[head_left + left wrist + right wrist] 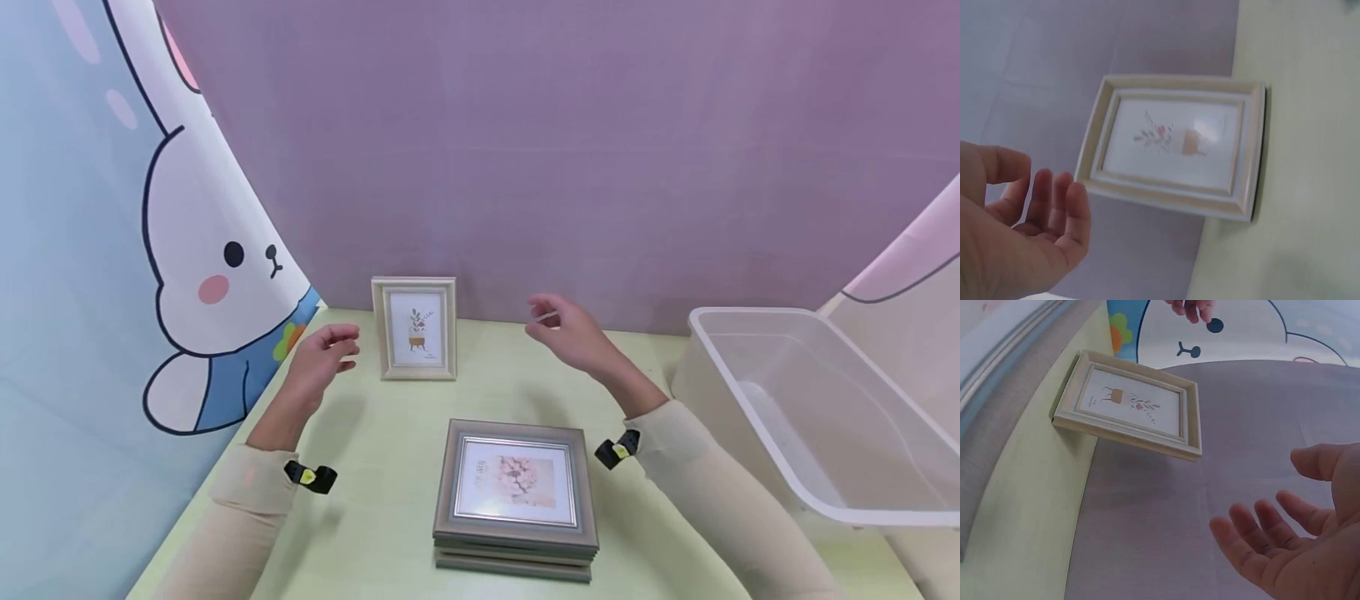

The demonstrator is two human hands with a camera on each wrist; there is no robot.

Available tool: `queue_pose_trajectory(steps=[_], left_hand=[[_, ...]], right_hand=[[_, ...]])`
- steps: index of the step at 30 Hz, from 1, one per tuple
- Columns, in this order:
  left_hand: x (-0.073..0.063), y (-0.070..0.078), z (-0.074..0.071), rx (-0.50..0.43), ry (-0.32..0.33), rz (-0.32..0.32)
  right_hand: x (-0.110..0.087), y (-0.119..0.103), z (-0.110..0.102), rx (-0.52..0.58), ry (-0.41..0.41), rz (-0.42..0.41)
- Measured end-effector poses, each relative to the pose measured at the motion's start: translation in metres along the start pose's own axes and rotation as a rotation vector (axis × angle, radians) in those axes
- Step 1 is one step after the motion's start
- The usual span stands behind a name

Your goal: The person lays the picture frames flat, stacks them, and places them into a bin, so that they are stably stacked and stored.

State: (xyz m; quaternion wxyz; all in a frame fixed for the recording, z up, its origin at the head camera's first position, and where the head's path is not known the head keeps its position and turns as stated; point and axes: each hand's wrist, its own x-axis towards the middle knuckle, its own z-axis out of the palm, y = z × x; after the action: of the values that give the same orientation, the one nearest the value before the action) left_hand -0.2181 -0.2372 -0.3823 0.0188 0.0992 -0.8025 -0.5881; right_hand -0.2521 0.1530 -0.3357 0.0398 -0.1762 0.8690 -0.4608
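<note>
A cream picture frame with a potted-plant print stands upright at the back of the table, leaning slightly against the purple backdrop. My left hand hovers to its left, fingers loosely bent and holding nothing; in the left wrist view its fingertips overlap the frame's near edge. To the right of the frame my right hand is raised in the air, empty, its fingers spread from the thumb in the right wrist view. Closer to me lies a stack of picture frames, the top one grey-brown with a pink flower print.
A white plastic bin stands at the right side of the table. Behind the table hangs a purple cloth. A blue curtain with a cartoon rabbit borders the left side.
</note>
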Motion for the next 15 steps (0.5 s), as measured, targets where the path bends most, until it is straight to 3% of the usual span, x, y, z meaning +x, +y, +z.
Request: queue_pose_trajectory(steps=[8, 15], left_hand=[[0.012, -0.015, -0.014, -0.03, 0.15, -0.07], [0.022, -0.031, -0.027, -0.085, 0.208, -0.122]], right_hand=[[0.018, -0.012, 0.01, 0.016, -0.039, -0.042], [0.035, -0.029, 0.012, -0.035, -0.028, -0.124]])
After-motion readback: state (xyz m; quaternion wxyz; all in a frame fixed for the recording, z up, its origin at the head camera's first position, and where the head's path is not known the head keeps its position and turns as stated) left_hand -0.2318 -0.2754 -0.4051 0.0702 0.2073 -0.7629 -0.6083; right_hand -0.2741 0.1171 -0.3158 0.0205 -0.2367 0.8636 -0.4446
